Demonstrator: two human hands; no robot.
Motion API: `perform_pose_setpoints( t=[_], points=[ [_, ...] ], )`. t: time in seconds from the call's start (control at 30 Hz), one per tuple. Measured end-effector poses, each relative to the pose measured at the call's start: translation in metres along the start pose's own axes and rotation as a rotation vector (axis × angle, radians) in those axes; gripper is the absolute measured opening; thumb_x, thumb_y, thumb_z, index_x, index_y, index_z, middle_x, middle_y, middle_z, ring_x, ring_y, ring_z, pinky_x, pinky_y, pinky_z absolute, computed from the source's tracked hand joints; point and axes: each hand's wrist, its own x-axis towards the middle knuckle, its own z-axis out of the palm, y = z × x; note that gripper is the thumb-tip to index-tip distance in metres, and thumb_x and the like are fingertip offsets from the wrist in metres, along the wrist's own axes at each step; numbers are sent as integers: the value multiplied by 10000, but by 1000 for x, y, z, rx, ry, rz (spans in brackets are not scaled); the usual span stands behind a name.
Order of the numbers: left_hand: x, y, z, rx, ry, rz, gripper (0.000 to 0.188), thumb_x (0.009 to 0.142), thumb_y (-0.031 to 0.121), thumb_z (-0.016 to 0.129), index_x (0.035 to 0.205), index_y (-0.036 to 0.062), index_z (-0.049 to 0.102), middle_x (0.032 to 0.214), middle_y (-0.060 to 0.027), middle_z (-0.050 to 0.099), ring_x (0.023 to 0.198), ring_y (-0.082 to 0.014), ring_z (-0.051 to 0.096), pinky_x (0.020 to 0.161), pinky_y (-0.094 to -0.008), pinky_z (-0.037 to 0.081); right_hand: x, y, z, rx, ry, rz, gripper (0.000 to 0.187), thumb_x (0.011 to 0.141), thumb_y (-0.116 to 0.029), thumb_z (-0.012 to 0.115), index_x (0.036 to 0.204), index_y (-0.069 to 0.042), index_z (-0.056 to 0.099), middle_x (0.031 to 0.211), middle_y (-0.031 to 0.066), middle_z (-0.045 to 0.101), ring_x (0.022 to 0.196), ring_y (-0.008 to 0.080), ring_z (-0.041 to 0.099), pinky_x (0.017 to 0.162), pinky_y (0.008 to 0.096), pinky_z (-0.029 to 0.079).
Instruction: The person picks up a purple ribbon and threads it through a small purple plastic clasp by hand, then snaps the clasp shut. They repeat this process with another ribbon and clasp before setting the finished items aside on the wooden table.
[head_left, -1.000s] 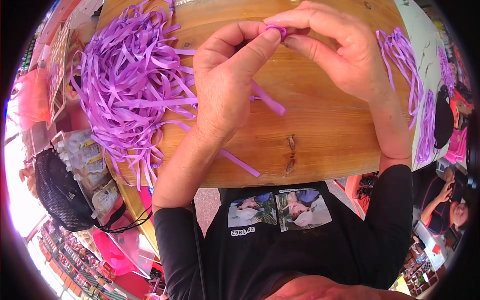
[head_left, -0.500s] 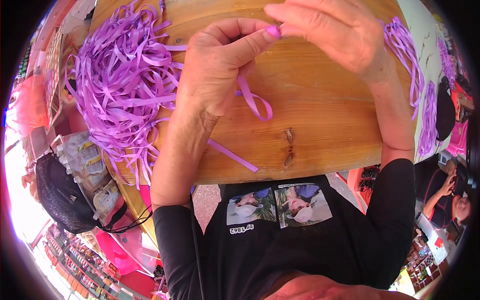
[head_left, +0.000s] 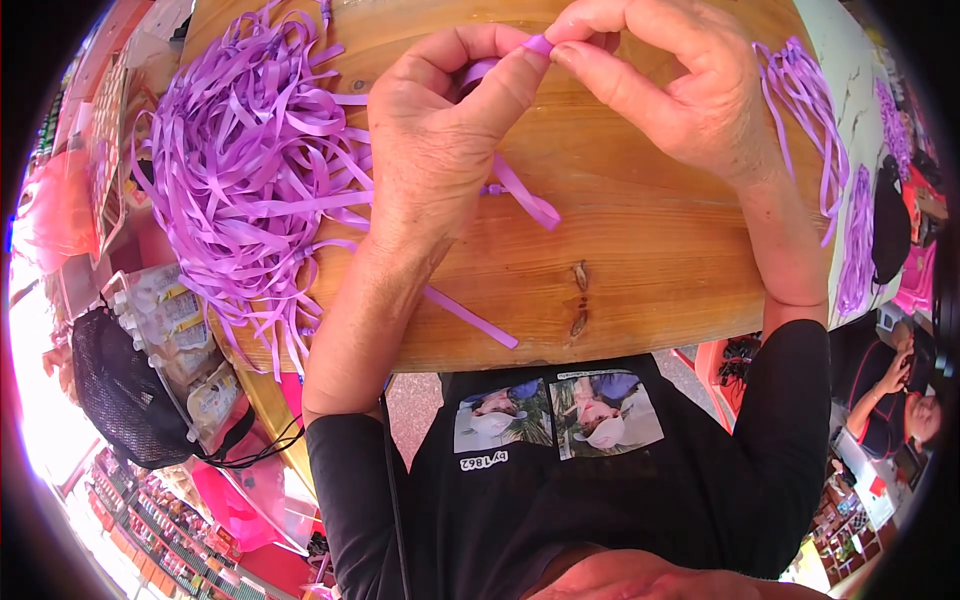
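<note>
A length of purple ribbon [head_left: 525, 195] hangs below my left hand [head_left: 440, 130], whose thumb and forefinger pinch a folded bit of it near the table's far side. Meeting it there, my right hand [head_left: 670, 85] has its thumb and forefinger closed at the same bit of ribbon; the fingertips of both hands nearly touch. Another flat ribbon end [head_left: 470, 318] sticks out from under my left forearm. To the left of that arm lies a big tangled heap of purple ribbons [head_left: 245, 180], some with small darker pieces on them.
The wooden table [head_left: 640, 270] has knots near its front edge. At the right lie a bundle of purple ribbons [head_left: 805, 130] and more strands on a pale marbled surface [head_left: 850, 60]. A black mesh bag [head_left: 125, 390] hangs at the left. A person [head_left: 890, 390] is at the far right.
My right hand has come down and its fingers have closed on the ribbon at my left fingertips. The hanging ribbon loop has shifted slightly right and up.
</note>
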Motion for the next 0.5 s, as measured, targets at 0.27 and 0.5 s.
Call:
perform_pose_setpoints(
  t=[0.27, 0.5],
  points=[
    [1, -4, -1, -88, -58, 39, 129, 801, 36, 669, 911, -14, 624, 828, -3, 611, 722, -38, 525, 638, -155, 410, -6, 9, 7, 351, -12, 380, 51, 781, -66, 638, 794, -27, 608, 763, 29, 613, 687, 98, 562, 613, 228, 440],
    [-1, -11, 2, -418, -177, -25, 113, 879, 92, 565, 950, 11, 597, 734, 36, 492, 612, -52, 350, 530, -209, 276, -9, 22, 14, 885, -57, 666, 79, 835, -84, 593, 856, -12, 618, 808, 2, 607, 760, 55, 543, 693, 189, 433]
  ],
)
